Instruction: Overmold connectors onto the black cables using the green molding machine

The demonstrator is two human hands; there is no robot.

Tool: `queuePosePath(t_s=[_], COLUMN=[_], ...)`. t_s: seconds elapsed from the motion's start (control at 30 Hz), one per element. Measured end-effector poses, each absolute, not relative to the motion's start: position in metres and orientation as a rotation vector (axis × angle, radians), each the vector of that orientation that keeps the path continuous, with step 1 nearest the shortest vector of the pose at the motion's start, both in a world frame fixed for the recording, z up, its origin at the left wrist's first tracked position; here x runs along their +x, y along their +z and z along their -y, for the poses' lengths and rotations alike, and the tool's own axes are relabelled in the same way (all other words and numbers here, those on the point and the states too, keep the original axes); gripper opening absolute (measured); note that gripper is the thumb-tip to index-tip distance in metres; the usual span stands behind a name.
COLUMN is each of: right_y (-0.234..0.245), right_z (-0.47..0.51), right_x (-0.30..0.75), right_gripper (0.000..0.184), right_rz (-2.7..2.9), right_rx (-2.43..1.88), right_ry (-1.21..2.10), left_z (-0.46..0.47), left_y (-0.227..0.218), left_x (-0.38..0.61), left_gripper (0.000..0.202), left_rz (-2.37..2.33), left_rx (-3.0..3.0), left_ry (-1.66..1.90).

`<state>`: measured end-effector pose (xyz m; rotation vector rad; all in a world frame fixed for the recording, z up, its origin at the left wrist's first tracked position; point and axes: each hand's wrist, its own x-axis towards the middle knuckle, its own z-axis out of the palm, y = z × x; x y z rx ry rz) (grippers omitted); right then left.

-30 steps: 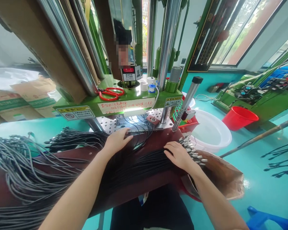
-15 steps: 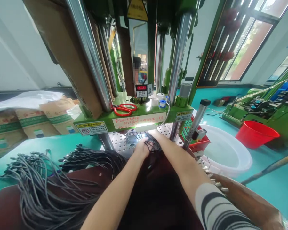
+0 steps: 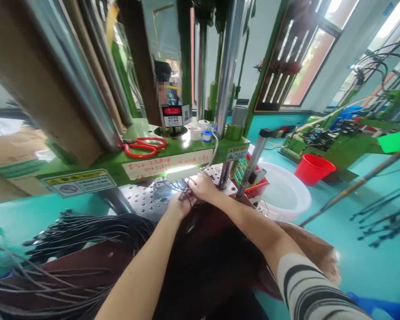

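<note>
Before the press [image 3: 186, 147], past the cable heap [image 3: 86, 224], the left hand [image 3: 179, 206] is clenched round thin wires [image 3: 186, 194] at the press's holed plate [image 3: 140, 201], the right hand [image 3: 205, 186] touching them too, its grip hidden from me, with scissors [image 3: 143, 146] on the press shelf above.

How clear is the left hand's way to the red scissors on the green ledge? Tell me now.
Probably yes. The red scissors lie on the green ledge, up and left of the left hand, with nothing between. But its grip seems closed on the black wires.
</note>
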<state>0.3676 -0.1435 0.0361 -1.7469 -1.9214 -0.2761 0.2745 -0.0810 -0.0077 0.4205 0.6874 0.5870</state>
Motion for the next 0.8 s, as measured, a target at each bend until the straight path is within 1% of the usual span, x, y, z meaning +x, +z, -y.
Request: queuePosePath(t_s=[0.13, 0.2, 0.27, 0.33, 0.4, 0.47, 0.5, 0.53, 0.6, 0.63, 0.67, 0.7, 0.8], right_y=[0.026, 0.007, -0.018, -0.042, -0.056, -0.054, -0.047, -0.039, -0.018, -0.007, 0.002, 0.011, 0.03], right_z=[0.26, 0.332, 0.397, 0.443, 0.461, 0.447, 0.429, 0.405, 0.341, 0.305, 0.267, 0.23, 0.133], right_x=[0.408, 0.442, 0.478, 0.506, 0.517, 0.51, 0.501, 0.489, 0.46, 0.446, 0.433, 0.423, 0.408], right_gripper=[0.019, 0.022, 0.025, 0.028, 0.035, 0.038, 0.035, 0.031, 0.023, 0.022, 0.022, 0.021, 0.019], right_rz=[1.77, 1.431, 1.108, 0.888, 0.772, 0.794, 0.85, 0.933, 1.15, 1.286, 1.382, 1.455, 1.433], right_rx=[-1.75, -1.927, -2.209, -2.462, -2.499, -2.383, -2.289, -2.183, -1.938, -1.833, -1.751, -1.725, -1.943], right_ry=[-0.393, -0.529, -0.636, -0.628, -0.624, -0.579, -0.506, -0.378, 0.019, 0.247, 0.382, 0.435, 0.29], left_z=[0.082, 0.081, 0.079, 0.079, 0.079, 0.079, 0.079, 0.079, 0.079, 0.079, 0.078, 0.078, 0.077], left_y=[-0.006, -0.006, -0.006, -0.007, -0.007, -0.007, -0.006, -0.005, -0.004, -0.002, -0.001, 0.0, 0.002], left_x=[0.272, 0.272, 0.273, 0.274, 0.274, 0.274, 0.274, 0.273, 0.273, 0.273, 0.273, 0.272, 0.271], left_gripper=[0.013, 0.012, 0.012, 0.012, 0.013, 0.012, 0.011, 0.01, 0.008, 0.008, 0.007, 0.008, 0.011], left_rz=[-0.712, -0.73, -0.734, -0.719, -0.704, -0.698, -0.694, -0.687, -0.667, -0.656, -0.649, -0.642, -0.604], left_rx=[0.415, 0.419, 0.438, 0.469, 0.491, 0.489, 0.477, 0.461, 0.429, 0.416, 0.408, 0.403, 0.381], left_ry=[0.566, 0.557, 0.56, 0.561, 0.555, 0.552, 0.551, 0.55, 0.547, 0.548, 0.553, 0.56, 0.577])
